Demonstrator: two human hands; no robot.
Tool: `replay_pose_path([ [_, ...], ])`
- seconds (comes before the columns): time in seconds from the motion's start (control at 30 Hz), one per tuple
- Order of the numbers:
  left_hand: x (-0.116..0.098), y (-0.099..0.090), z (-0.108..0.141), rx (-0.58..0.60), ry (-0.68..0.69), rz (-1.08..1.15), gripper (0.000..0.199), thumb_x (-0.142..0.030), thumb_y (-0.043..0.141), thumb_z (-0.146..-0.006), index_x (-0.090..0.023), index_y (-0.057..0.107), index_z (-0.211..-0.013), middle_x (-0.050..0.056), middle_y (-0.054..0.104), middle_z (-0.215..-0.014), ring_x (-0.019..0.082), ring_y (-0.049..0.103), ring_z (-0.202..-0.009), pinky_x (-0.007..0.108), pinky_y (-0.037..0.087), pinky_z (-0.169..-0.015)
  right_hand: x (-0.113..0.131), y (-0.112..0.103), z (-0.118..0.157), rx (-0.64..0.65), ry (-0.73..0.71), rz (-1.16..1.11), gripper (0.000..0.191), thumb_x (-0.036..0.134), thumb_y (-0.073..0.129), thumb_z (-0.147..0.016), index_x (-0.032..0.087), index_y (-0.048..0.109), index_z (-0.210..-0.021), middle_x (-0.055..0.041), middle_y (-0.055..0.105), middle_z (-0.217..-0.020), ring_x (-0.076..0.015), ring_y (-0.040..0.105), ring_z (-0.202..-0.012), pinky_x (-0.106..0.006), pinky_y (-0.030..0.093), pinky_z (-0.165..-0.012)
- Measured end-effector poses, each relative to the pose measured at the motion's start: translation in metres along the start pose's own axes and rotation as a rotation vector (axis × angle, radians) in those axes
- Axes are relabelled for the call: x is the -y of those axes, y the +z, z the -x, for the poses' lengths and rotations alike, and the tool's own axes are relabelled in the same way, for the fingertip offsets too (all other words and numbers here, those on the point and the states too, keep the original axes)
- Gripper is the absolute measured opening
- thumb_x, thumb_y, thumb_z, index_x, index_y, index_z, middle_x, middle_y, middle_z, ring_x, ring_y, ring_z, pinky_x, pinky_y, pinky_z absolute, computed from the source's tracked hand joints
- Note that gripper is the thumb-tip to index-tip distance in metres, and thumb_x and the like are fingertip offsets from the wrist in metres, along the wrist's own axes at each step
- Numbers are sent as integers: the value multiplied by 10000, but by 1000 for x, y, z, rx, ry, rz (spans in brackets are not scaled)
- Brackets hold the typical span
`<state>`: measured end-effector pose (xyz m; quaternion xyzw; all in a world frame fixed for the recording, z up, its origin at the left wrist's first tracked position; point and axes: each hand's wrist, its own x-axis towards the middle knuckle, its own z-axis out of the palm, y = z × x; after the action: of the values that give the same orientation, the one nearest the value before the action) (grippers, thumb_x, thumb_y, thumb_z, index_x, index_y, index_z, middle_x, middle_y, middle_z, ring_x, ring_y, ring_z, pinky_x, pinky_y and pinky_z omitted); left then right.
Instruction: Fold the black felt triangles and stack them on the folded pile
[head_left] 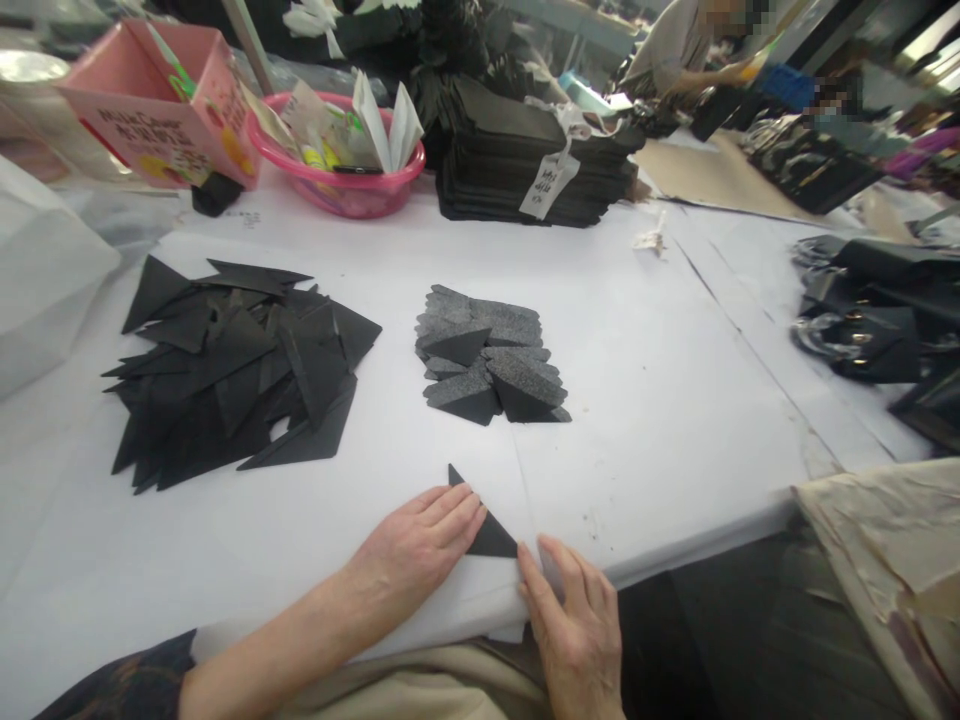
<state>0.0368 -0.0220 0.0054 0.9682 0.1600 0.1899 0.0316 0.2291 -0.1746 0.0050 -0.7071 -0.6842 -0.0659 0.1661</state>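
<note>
A black triangular piece (489,538) lies on the white table near its front edge. My left hand (420,535) rests on it, the fingers stretched out together and flat over its left part. At the right corner of the piece is my right hand (574,615); a fingertip touches or nearly touches that corner, and its fingers are apart. Beyond my hands, small grey-and-black pieces (517,330) lie in overlapping rows, grey speckled sides showing on most. To the left spreads a loose heap of black triangular pieces (232,370).
At the back stand a pink box (150,130), a pink basin (337,195) with papers and small items, and a tied stack of black sheets (487,180). Black bags with hardware (862,320) lie on the right. A person (667,50) works in the far background.
</note>
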Motion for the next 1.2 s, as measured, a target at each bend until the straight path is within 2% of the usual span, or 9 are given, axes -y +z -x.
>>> replay_pose_path([
  [0.2,22,5,5,-74,-106,-13,286,-227,481,-971,-68,606,-1171,129,640,-1180,263,578,-1131,381,494,-949,0,-13,-3,-34,48,-24,261,248,568,-964,311,677,-1193,-75,637,-1199,-246,575,-1116,-415,412,-942],
  [0.33,22,7,4,-86,-131,-9,309,-233,512,-928,-68,609,-1170,135,645,-1171,274,586,-1111,384,499,-936,13,-5,-20,-76,86,-56,261,285,579,-962,307,671,-1205,-69,640,-1192,-236,576,-1105,-388,413,-922],
  [0.47,26,2,3,-29,-184,-39,432,-325,587,-885,-53,576,-1221,157,619,-1233,298,582,-1118,406,496,-933,18,10,-23,-37,52,-68,280,261,550,-974,285,648,-1236,-74,617,-1267,-238,555,-1172,-398,401,-977],
  [0.6,30,0,2,4,-218,-50,589,-400,691,-802,-48,544,-1251,168,602,-1262,316,572,-1132,425,491,-948,3,6,-7,-38,-11,18,288,248,550,-970,266,638,-1244,-96,591,-1314,-263,543,-1194,-443,380,-1001],
  [0.7,30,2,2,13,-276,-28,708,-416,741,-744,-57,497,-1303,179,581,-1283,331,562,-1152,436,492,-958,-4,-5,-5,-71,-41,57,219,259,575,-958,259,672,-1154,-85,638,-1205,-250,579,-1096,-406,398,-914],
  [0.77,29,2,3,20,-326,10,778,-410,762,-726,-81,447,-1356,176,563,-1305,335,551,-1173,442,493,-969,-1,-6,-12,-89,-2,45,181,292,592,-952,268,673,-1112,-60,662,-1100,-225,596,-997,-375,394,-851],
  [0.97,28,4,8,10,-431,140,1039,-331,888,-623,-130,302,-1458,181,504,-1360,342,519,-1222,459,504,-993,26,16,-42,6,201,-49,332,483,427,-998,239,620,-1115,-65,642,-917,-224,584,-839,-369,371,-762],
  [1.13,29,1,7,8,-459,205,1117,-273,936,-564,-148,291,-1468,189,477,-1380,339,509,-1237,464,510,-994,27,22,-51,90,269,-149,358,507,372,-1000,245,598,-905,-44,593,-806,-215,558,-761,-333,373,-681],
  [1.2,29,-3,1,0,-406,193,1138,-289,957,-528,-152,319,-1460,202,449,-1405,357,485,-1261,477,510,-990,26,21,-53,112,276,-186,365,494,380,-1001,248,571,-811,-36,579,-787,-207,547,-740,-314,371,-652],
])
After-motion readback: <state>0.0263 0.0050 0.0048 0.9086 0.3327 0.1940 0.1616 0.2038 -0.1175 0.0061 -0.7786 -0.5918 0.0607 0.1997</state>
